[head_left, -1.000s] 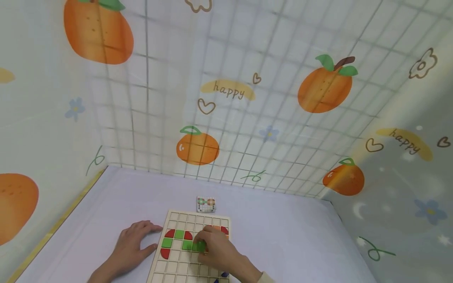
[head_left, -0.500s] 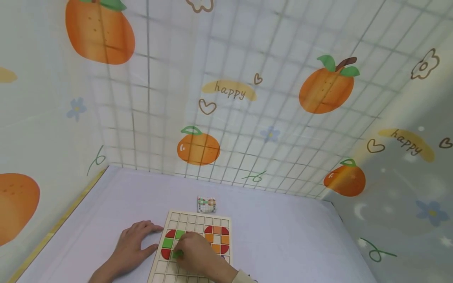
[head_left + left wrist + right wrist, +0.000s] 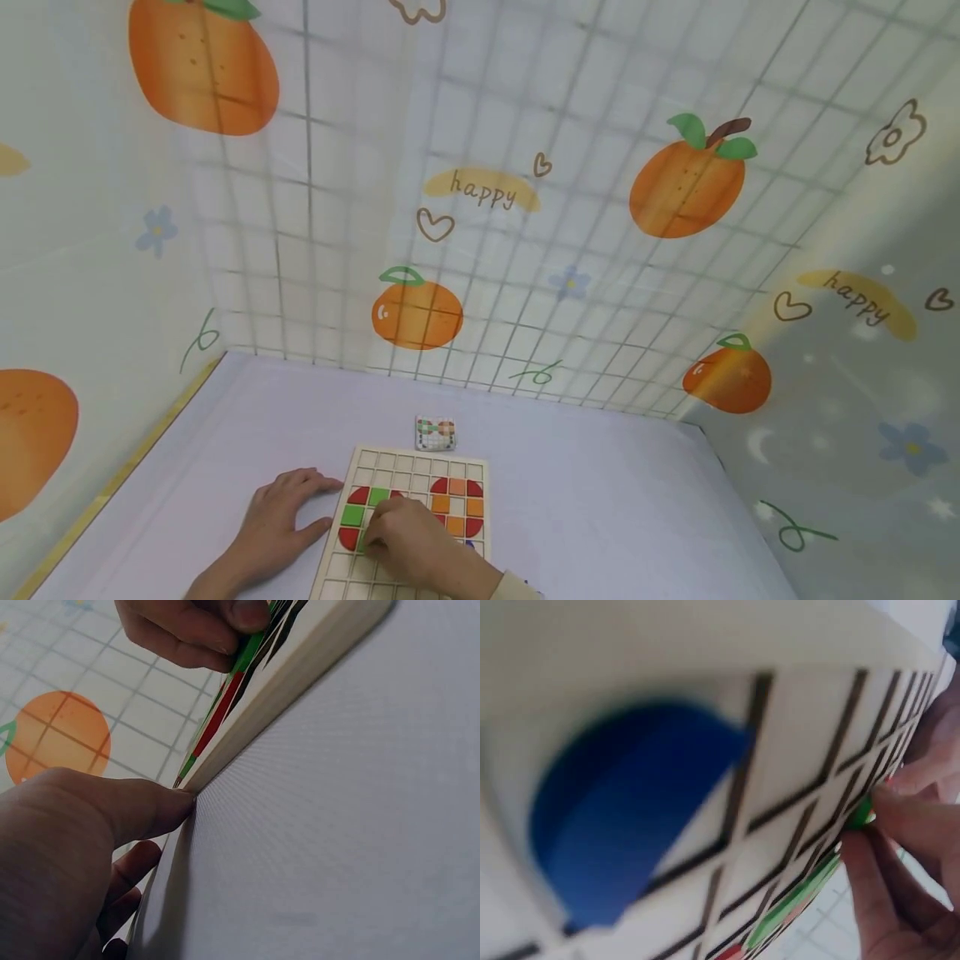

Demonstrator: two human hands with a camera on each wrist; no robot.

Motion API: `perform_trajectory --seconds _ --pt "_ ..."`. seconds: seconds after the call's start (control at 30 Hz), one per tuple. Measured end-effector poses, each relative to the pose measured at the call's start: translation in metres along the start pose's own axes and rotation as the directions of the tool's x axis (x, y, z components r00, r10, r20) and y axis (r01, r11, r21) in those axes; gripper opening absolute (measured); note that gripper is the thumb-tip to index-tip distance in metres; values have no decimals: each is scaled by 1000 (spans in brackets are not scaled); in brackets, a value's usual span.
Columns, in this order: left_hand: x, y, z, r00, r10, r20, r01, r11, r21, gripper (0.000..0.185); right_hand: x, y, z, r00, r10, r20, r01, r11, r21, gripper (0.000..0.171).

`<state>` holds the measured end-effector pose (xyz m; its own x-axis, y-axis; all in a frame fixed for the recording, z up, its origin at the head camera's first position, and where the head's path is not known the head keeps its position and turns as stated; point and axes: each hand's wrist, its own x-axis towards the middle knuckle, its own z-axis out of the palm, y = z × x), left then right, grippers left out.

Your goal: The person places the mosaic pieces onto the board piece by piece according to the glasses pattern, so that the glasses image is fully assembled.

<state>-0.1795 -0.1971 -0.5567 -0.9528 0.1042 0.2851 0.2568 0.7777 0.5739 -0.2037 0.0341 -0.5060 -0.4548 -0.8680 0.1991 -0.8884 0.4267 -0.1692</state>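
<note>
A pale wooden grid board [image 3: 341, 575] lies on the table with coloured tiles set in its cells. My right hand [image 3: 416, 542] is over its left part. Thumb and fingers pinch a green tile [image 3: 860, 814], pressed down at a cell beside a red rounded tile [image 3: 348, 538]. The fingers cover most of that tile. A green square tile [image 3: 352, 516] and another green one [image 3: 379, 497] lie close by. My left hand [image 3: 273, 521] rests on the table at the board's left edge, fingers loosely spread. In the left wrist view its thumb [image 3: 150, 806] touches the board's side.
On the board's right, red and orange tiles [image 3: 475, 507] form a ring. A blue curved piece [image 3: 630, 810] lies near the board's edge, large in the right wrist view. A small pattern card [image 3: 436, 433] lies beyond the board. Printed cloth walls [image 3: 495, 250] enclose the table.
My right hand has moved left across the board with a green tile, from the middle to the left ring, then pressed slightly lower. The left hand has stayed put.
</note>
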Motion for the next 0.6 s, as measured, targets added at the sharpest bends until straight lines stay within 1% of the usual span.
perform_trajectory --seconds 0.1,0.17,0.27,0.37,0.5,0.6 --pt "-1 -2 1 1000 -9 8 9 1000 5 45 -1 0 -3 1000 -8 28 7 999 34 8" --pt "-2 -3 1 1000 -9 8 9 1000 10 44 -1 0 -3 999 -23 32 22 999 27 9" --pt "-2 -3 0 1000 7 -6 -7 1000 12 45 -1 1 -3 998 -50 29 50 999 3 10" --pt "-2 -5 2 1000 19 -17 -18 1000 11 45 -4 3 -7 998 -44 38 42 998 36 11" --pt "-1 -5 3 999 31 -31 -31 999 11 46 -15 8 -21 1000 12 15 -14 992 123 12" --pt "0 -5 4 999 32 -33 -31 999 17 48 -30 13 -32 997 73 6 -73 988 133 12"
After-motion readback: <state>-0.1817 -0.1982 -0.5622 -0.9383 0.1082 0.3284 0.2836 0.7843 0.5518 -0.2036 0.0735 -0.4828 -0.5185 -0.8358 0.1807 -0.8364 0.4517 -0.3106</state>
